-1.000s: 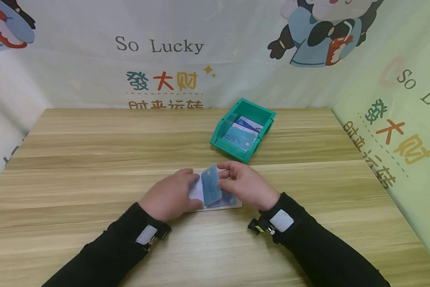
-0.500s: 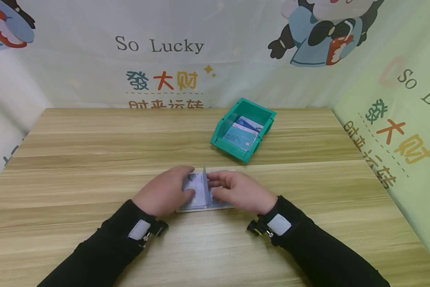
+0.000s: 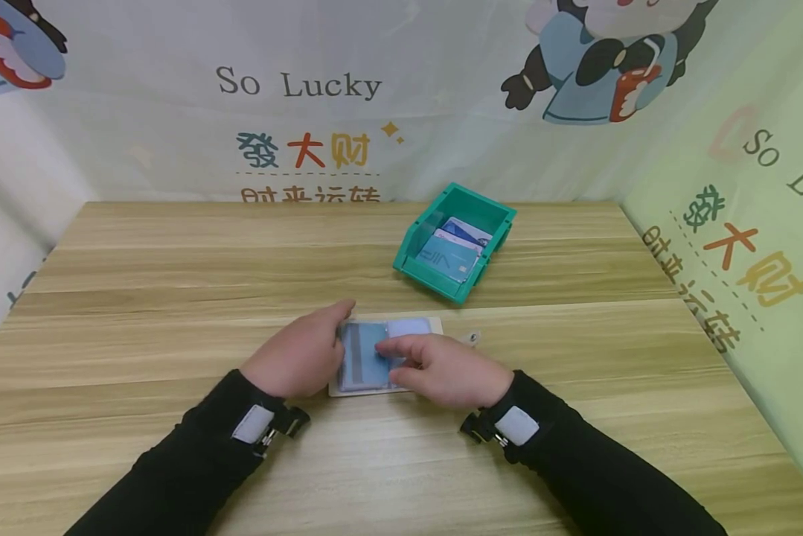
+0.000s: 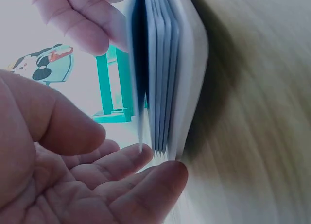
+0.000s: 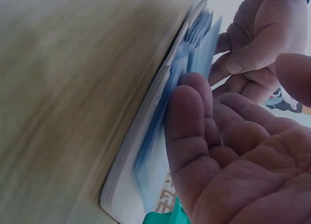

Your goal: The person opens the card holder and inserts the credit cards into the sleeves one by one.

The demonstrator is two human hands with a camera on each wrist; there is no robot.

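An open card holder (image 3: pixel 436 325) with a pale cover and clear sleeves lies on the table between the hands. On its left half, a blue card with a dark stripe (image 3: pixel 373 365) shows through a sleeve. My left hand (image 3: pixel 301 353) is at the holder's left edge, its fingertips touching the edges of the stacked sleeves (image 4: pixel 163 88) in the left wrist view. My right hand (image 3: pixel 451 368) lies over the right half, index finger extended to the middle, thumb apart from the fingers. Its palm and fingers show in the right wrist view, close against the sleeves (image 5: pixel 160 136).
Behind the holder, slightly right, stands a green bin (image 3: pixel 408 272) with several cards (image 3: pixel 448 257) in it. A small snap tab (image 3: pixel 472 339) sticks out at the holder's right. A printed cloth (image 3: pixel 441 149) hangs behind the wooden table (image 3: pixel 173 260).
The sleeve page with the blue card has swung from upright over to the left and now lies nearly flat. My left hand has shifted slightly left; my right hand has come lower and nearer me.
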